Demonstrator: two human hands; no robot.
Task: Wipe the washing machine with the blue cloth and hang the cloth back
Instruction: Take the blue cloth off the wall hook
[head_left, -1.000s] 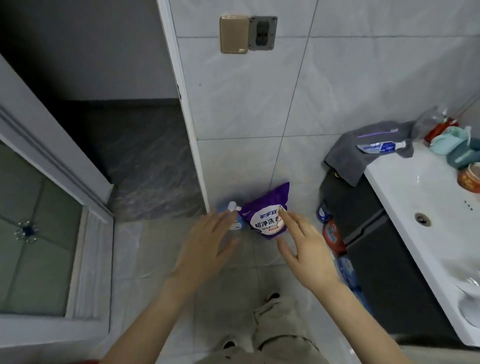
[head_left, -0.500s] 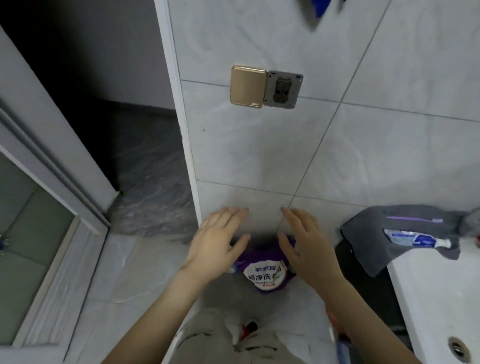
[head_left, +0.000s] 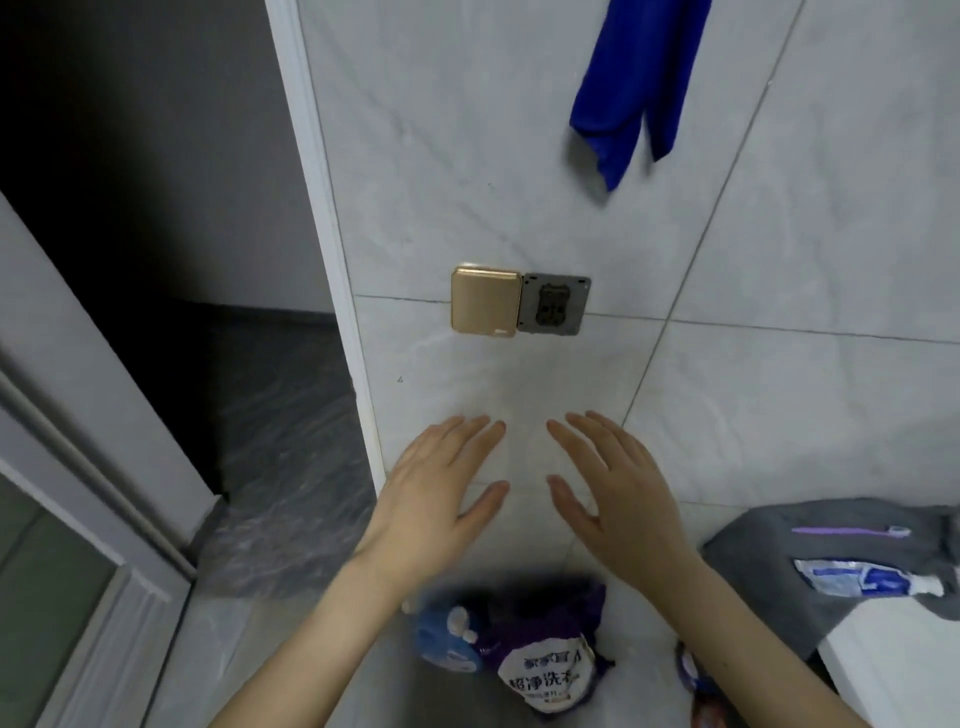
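both hands, left hand (head_left: 439, 496) and right hand (head_left: 618, 496), hover mid-frame with fingers straight and spread, holding nothing; the soft blue cloth (head_left: 631, 83) hangs on the tiled wall at upper right

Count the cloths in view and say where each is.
2. The blue cloth hangs on the tiled wall, upper right. A grey cloth is draped over the white counter, lower right, under a toothpaste tube. Others may be out of frame.
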